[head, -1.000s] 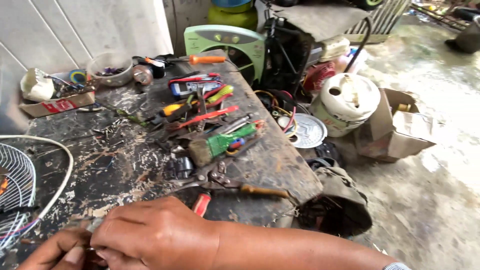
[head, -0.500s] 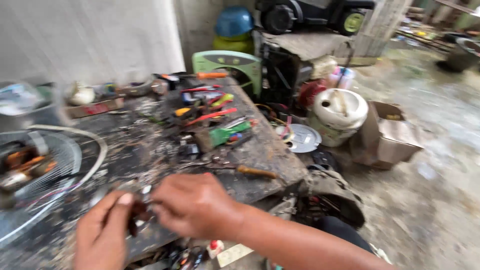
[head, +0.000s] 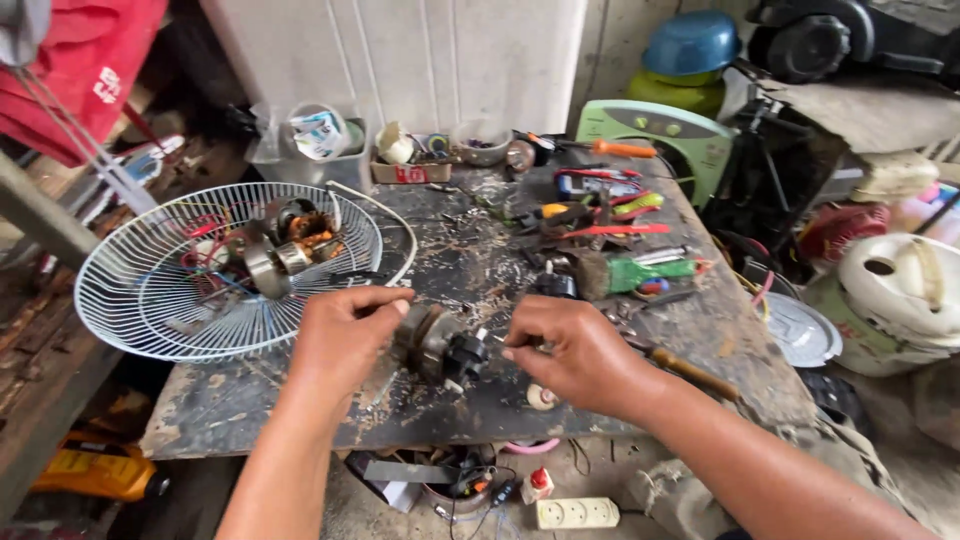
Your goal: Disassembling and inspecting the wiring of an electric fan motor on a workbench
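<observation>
Both hands have come up from the near edge of the bench [head: 250, 420] and now meet over its middle, and the view has swung left, so the white wire fan guard [head: 130, 290] shows whole where only its rim showed a second ago. The left hand [head: 340, 335] grips a small grey fan motor [head: 432, 345] with its fingers closed around the housing. The right hand [head: 570, 350] pinches with thumb and forefinger at the motor's right end, where dark parts stick out; what it pinches is too small to tell.

The motor is held just above the bench, right of the fan guard. In the guard lies another motor with copper windings [head: 295, 240] among red and blue wires. Beyond the held motor, further from the guard, lie a green-handled brush [head: 640, 272] and red-handled pliers [head: 610, 230].

I judge the work has shifted from fumbling low at the edge to two-handed work on the motor itself.
</observation>
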